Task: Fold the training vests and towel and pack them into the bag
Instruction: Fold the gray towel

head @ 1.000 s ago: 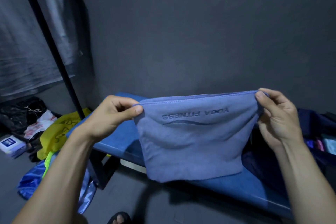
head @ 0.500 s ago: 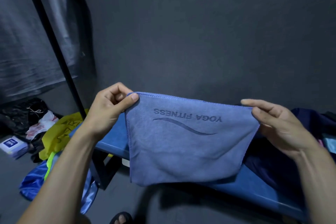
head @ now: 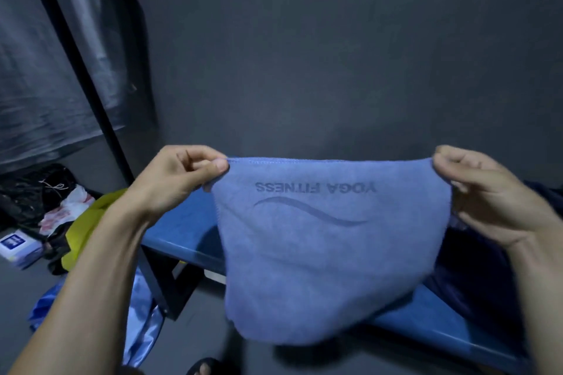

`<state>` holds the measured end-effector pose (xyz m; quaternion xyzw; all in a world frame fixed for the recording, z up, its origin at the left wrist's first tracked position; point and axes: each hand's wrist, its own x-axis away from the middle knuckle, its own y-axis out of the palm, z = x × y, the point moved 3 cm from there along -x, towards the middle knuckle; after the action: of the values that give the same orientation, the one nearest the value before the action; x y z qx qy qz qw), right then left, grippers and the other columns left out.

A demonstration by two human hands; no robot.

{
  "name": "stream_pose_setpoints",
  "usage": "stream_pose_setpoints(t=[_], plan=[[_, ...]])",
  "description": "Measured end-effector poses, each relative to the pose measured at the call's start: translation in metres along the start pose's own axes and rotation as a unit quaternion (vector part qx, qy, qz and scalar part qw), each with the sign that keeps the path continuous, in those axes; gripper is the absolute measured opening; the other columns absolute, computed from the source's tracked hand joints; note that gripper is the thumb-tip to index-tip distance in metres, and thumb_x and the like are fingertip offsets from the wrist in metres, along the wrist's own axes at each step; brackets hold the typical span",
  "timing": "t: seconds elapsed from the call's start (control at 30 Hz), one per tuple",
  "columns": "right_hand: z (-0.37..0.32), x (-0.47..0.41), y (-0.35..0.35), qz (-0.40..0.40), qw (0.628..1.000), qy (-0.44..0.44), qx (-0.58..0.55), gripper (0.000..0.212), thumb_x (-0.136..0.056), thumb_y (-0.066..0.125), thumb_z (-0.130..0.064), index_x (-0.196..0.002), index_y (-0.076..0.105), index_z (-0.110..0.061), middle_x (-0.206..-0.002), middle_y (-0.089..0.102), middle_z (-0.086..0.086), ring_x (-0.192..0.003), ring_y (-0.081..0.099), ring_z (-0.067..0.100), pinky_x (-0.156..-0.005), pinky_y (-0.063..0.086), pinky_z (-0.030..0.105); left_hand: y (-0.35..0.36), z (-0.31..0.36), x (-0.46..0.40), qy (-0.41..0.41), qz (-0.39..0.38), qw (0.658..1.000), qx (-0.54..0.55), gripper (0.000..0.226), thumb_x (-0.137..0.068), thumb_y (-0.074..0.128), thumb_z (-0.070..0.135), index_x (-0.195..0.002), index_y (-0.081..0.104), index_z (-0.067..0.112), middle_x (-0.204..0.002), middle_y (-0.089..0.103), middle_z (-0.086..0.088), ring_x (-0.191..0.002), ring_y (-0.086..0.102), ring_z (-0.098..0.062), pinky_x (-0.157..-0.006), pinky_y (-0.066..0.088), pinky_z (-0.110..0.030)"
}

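Both hands are stretching the towel (head: 332,240) in open air above the bench (head: 185,231).
Left hand (head: 179,179) and right hand (head: 487,192) are pinching its top corners, fingers curled; its lower edge is hanging free.

A black metal pole (head: 76,70) slants down the left side in front of a dark grey wall (head: 335,55), with grey cloth (head: 36,85) hanging to its left. On the grey floor (head: 18,298) at the left lie a small white box with a blue label (head: 15,245), a crumpled white bag with red print (head: 65,210) and a heap of black items (head: 24,189) behind it. The blue worktop (head: 189,231) stands on a black frame (head: 164,286), and a dark sandal (head: 204,367) shows at the bottom edge.
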<state>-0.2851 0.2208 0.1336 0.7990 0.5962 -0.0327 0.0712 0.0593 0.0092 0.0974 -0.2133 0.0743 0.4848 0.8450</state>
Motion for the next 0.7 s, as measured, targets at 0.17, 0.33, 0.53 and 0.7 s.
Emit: stream_pose_setpoints(t=[0.17,0.33,0.53,0.7], plan=[[0.025,-0.05,-0.004,0.185,0.967,-0.115,0.134,0.024,-0.093,0.072,-0.018,-0.075,0.057,-0.018,-0.055,0.059,-0.009,-0.051,0.044,0.013,-0.044,0.033,0.019,0.013,0.008,-0.037,0.078,0.147,0.986,-0.009,0.01,-0.098,0.067,0.015,-0.089,0.071,0.016,-0.065,0.068,0.005,-0.051,0.064,-0.014,-0.045,0.047,-0.02],[0.015,-0.062,-0.002,0.237,0.927,-0.268,0.108,0.016,-0.098,0.069,-0.017,-0.084,0.062,-0.022,-0.072,0.064,0.0,-0.054,0.062,0.007,-0.052,0.046,0.022,0.009,0.015,-0.046,0.206,0.177,0.962,-0.013,0.009,-0.1,0.066,0.018,-0.104,0.072,0.013,-0.11,0.077,-0.002,-0.104,0.073,-0.022,-0.091,0.057,-0.035],[0.069,-0.055,-0.006,0.163,0.964,-0.155,0.144,0.012,-0.097,0.067,-0.008,-0.086,0.062,-0.007,-0.074,0.069,0.008,-0.072,0.077,0.022,-0.062,0.057,0.02,0.001,-0.025,-0.033,0.14,0.088,0.981,-0.102,0.012,-0.096,0.065,0.024,-0.1,0.074,0.017,-0.111,0.077,0.006,-0.108,0.071,-0.012,-0.098,0.053,-0.027],[0.122,-0.022,-0.012,-0.04,0.955,0.048,0.289,0.043,-0.082,0.079,-0.042,-0.086,0.063,-0.002,-0.067,0.072,0.016,-0.066,0.073,0.035,-0.056,0.051,0.025,-0.003,-0.073,0.002,-0.008,-0.151,0.965,-0.214,0.028,-0.084,0.072,0.058,-0.087,0.078,0.03,-0.093,0.078,0.014,-0.092,0.071,-0.003,-0.085,0.054,-0.027]])
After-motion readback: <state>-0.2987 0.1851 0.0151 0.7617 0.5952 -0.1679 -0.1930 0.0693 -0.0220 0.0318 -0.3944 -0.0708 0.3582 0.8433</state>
